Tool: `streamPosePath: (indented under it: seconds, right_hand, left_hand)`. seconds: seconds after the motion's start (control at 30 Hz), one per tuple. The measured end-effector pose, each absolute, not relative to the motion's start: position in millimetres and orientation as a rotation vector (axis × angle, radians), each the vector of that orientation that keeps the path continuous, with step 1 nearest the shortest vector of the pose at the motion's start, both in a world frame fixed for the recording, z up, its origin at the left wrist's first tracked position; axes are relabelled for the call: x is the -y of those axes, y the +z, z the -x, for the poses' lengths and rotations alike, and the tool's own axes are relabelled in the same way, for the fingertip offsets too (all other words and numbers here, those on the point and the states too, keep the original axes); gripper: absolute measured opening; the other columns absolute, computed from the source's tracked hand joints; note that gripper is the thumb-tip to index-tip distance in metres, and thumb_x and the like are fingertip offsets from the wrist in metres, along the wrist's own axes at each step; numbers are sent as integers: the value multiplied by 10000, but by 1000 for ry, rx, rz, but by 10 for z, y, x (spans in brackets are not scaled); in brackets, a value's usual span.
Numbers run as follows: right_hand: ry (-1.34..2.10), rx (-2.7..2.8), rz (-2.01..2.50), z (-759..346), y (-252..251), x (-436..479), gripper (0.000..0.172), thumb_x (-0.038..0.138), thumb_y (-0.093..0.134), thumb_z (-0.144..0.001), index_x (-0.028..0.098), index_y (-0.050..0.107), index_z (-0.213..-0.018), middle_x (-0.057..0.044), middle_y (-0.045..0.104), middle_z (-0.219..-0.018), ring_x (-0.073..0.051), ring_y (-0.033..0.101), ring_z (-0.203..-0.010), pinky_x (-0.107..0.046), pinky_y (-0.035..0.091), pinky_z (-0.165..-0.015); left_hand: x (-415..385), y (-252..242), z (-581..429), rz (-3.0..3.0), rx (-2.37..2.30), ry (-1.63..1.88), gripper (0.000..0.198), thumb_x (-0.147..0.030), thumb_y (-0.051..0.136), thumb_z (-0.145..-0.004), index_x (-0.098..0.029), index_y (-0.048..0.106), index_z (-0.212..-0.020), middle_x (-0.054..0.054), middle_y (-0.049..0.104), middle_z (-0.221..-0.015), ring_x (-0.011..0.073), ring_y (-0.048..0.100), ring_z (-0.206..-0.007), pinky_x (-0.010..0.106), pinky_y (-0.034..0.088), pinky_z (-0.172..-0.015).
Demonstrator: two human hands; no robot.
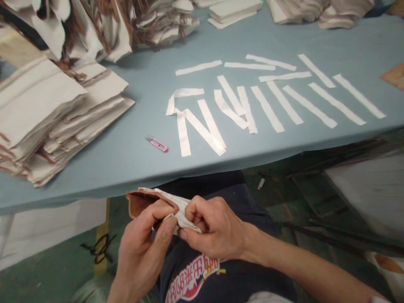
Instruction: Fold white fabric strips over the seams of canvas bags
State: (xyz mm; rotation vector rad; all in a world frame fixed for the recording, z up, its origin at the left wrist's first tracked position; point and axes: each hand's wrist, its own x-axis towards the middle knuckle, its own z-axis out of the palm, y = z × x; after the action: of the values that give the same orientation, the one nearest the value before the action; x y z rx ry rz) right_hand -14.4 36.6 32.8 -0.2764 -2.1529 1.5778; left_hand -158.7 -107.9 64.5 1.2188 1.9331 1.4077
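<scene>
Above my lap, in front of the table edge, both hands grip one folded piece [139, 204], brown on one face and white on the other. My left hand [143, 244] pinches its near corner between thumb and forefinger, where a small white edge shows. Curled around the white side, my right hand [217, 227] holds it with thumb and bent fingers. The fingertips hide part of the piece. On the table beyond lie a pink thread snipper [157, 144] and several white strips [205, 130], some overlapping.
A stack of white and brown folded pieces [41, 105] sits at the table's left. More piles [164, 25] line the back, beside flat white pieces [235, 10]. A brown piece [394, 76] lies at the right edge. Blue-grey cloth [126, 168] covers the table.
</scene>
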Motion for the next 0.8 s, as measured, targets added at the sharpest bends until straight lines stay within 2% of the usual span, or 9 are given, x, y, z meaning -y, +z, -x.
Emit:
streamPosePath:
  seconds: [0.07,0.13,0.2,0.27,0.33,0.4,0.57,0.8]
  right_hand:
    - [1497,2127,218,140,370,-462,249,354,779,-908,239,558,-909,69,628,-708,-103,549,-571,-230,405,-572]
    - [1419,2104,143,167,472,-586,222,386,770,-967,209,647,-1025,-17,770,-922,-136,676,-750,-250,514,-691]
    - [1432,2122,18,233,612,-710,185,316,688,-1035,194,675,-1173,-75,813,-1165,-158,741,-957,-263,573,-820]
    - [1544,2186,-160,328,754,-810,242,243,627,-1041,195,657,-1276,-74,795,-1288,-147,747,-1006,-240,591,-827]
    - [1634,2279,-265,430,867,-878,273,187,606,-1018,201,651,-1287,-53,789,-1272,-119,726,-895,-210,578,-757]
    - [1613,2368,-330,518,936,-920,246,160,625,-999,194,660,-1241,-43,792,-1212,-108,697,-823,-208,557,-747]
    - [1422,2452,-527,616,983,-974,57,217,637,-1056,192,672,-1093,-31,797,-1066,-132,714,-903,-244,530,-826]
    - [999,2615,-606,581,1088,-978,206,276,559,-1151,165,731,-1124,-71,821,-1034,-175,755,-949,-273,486,-712]
  left_hand:
    - [1093,655,1629,-1253,-1962,1377,145,-278,682,-1056,-287,773,-944,-33,791,-902,126,701,-787,171,531,-738]
    - [1109,675,1678,-1256,-1974,1367,144,-289,703,-1046,-280,789,-930,-28,795,-888,131,705,-768,172,535,-715]
    - [1122,716,1725,-1231,-1950,1378,178,-325,715,-1040,-271,794,-891,-25,786,-839,135,698,-727,173,534,-672]
    - [1127,777,1765,-1202,-1931,1410,205,-369,729,-1030,-268,807,-869,-24,784,-790,134,689,-673,170,532,-619]
    - [1127,848,1794,-1183,-1944,1431,206,-401,761,-1003,-267,832,-863,-15,806,-785,137,697,-642,168,536,-582]
    - [1130,913,1816,-1164,-1965,1444,215,-417,795,-970,-263,846,-828,-1,817,-772,140,697,-614,170,528,-542]
    - [1176,1007,1859,-1146,-1921,1396,276,-431,809,-943,-246,841,-741,20,755,-640,152,670,-556,193,522,-520]
    - [1166,1022,1903,-1153,-1779,1358,372,-533,825,-929,-235,836,-705,38,754,-612,160,662,-548,203,538,-534]
